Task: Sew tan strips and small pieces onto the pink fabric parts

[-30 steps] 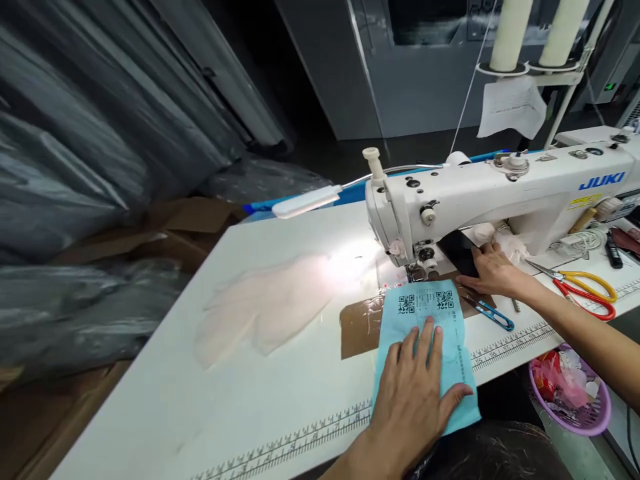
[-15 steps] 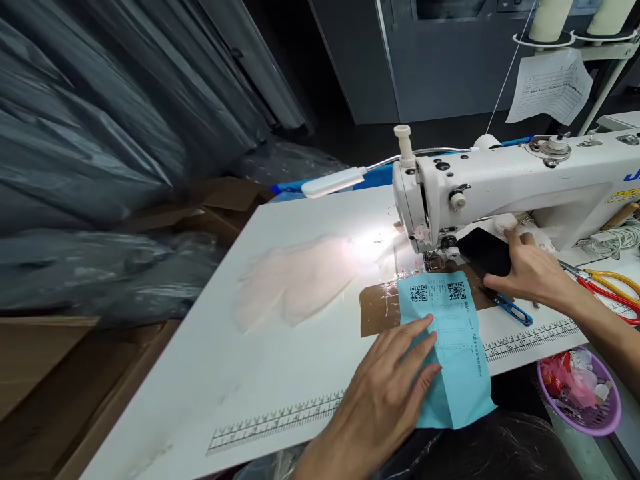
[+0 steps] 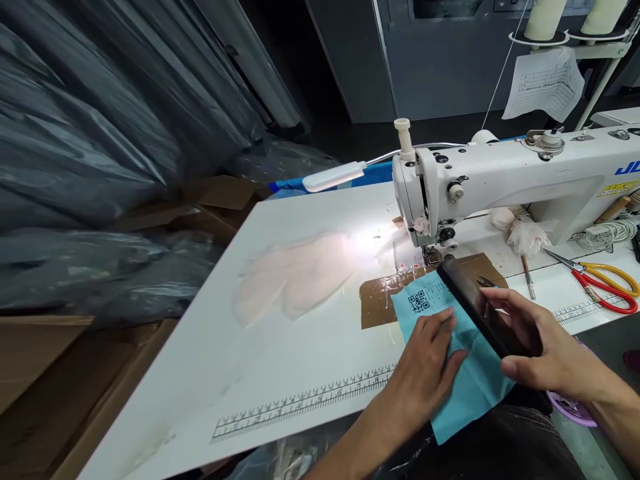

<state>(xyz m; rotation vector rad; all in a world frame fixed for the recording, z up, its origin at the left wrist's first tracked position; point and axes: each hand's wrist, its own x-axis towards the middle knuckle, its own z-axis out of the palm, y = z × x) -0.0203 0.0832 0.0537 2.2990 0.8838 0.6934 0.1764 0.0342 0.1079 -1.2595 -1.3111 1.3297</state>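
Note:
A light blue paper sheet (image 3: 465,387) with QR codes printed on it lies at the near edge of the white sewing table (image 3: 280,373), partly hanging over it. My left hand (image 3: 425,373) rests flat on the sheet, fingers stretched out. My right hand (image 3: 540,353) grips a black phone (image 3: 475,303) and holds it tilted above the sheet, covering part of the print. Just behind stands the white sewing machine (image 3: 500,180), its needle area lit by a small lamp (image 3: 333,177).
Pale pink fabric (image 3: 295,273) lies left of the machine. A brown patch (image 3: 380,303) marks the table. Red and yellow scissors (image 3: 600,280) lie at right. Thread cones (image 3: 543,17) stand behind. Cardboard boxes (image 3: 210,200) and grey plastic-wrapped rolls (image 3: 100,133) fill the left side.
My right hand lifted the black phone from beside the machine and brought it over the blue sheet. My left hand slid right and stays on the sheet, which has turned slightly.

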